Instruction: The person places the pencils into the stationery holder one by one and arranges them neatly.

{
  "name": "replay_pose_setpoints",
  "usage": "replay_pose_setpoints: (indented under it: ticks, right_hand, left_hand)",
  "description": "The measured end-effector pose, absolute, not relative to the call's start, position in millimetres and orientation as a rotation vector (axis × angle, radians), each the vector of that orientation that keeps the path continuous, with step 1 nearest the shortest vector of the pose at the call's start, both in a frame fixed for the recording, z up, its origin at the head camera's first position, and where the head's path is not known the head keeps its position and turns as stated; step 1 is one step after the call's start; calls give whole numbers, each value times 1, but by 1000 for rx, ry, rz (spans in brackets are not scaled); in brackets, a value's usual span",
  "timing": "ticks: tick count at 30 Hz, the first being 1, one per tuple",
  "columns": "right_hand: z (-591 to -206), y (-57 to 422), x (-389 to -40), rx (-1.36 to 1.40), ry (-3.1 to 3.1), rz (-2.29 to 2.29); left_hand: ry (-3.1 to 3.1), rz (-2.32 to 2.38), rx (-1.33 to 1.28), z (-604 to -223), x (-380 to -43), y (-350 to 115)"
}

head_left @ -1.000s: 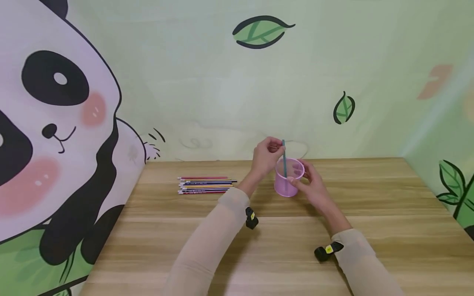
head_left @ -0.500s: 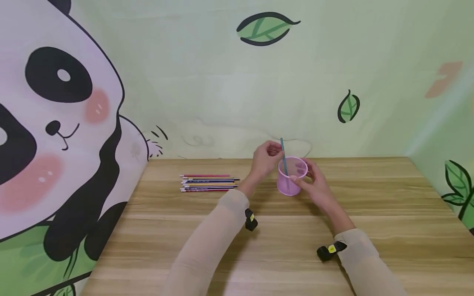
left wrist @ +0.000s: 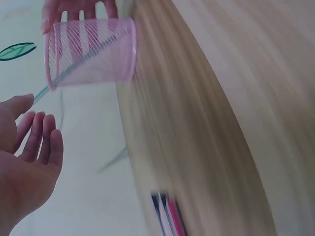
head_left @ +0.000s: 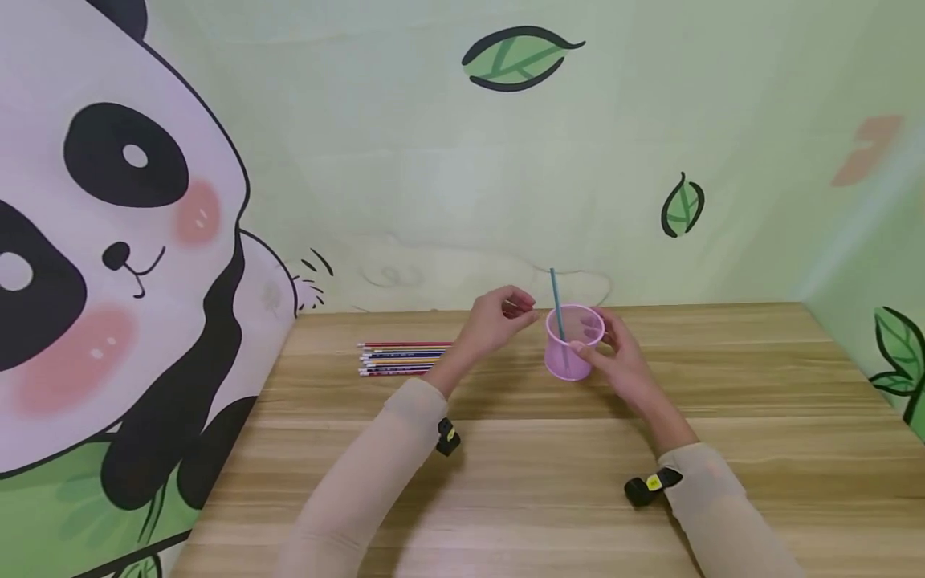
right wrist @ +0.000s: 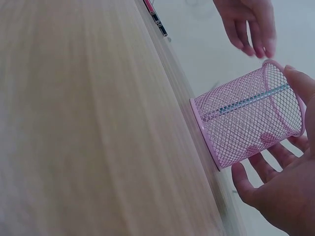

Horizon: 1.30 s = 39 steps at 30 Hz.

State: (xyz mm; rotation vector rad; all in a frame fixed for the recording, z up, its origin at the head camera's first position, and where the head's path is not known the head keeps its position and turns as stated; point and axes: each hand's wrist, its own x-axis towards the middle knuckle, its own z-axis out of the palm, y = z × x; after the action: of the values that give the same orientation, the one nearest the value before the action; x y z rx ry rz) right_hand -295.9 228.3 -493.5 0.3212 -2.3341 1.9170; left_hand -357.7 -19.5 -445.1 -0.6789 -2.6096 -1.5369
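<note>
A pink mesh pen holder (head_left: 567,361) stands on the table, and my right hand (head_left: 623,361) grips its right side, thumb at the rim and fingers round the back. One teal pencil (head_left: 556,301) leans inside it, its upper end rising above the rim; through the mesh in the right wrist view the pencil (right wrist: 246,102) slants down to the base. My left hand (head_left: 499,321) is just left of the holder, fingers loosely bent, holding nothing. Left of that hand lies a row of several pencils (head_left: 397,355) in red, yellow and dark blue, their right ends hidden behind the left forearm.
The wooden table (head_left: 549,490) meets a pale green wall sheet (head_left: 405,160) printed with leaves and a large panda (head_left: 144,241) at the left. A small black camera sits on each wrist, the left camera (head_left: 448,437) and the right camera (head_left: 650,486).
My left hand has let go of the teal pencil and drawn back to the left. The pencil now leans in the holder by itself. My right hand keeps its grip on the holder.
</note>
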Motion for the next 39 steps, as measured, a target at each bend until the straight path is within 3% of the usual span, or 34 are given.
replay_pose_setpoints:
  ticks: [8,20,39]
  right_hand:
    - [-494,229,-296,323,-2331,1925]
    - [-495,230,-298,308,-2350,1909]
    - [-494,229,-295,297,-2360,1938]
  left_hand:
    - [-2758,-1258,-855,-443,-344,-74]
    - [-2955,-855,-899,-456,-337,-145]
    - [-3060,-594,-918,-481,-337,-153]
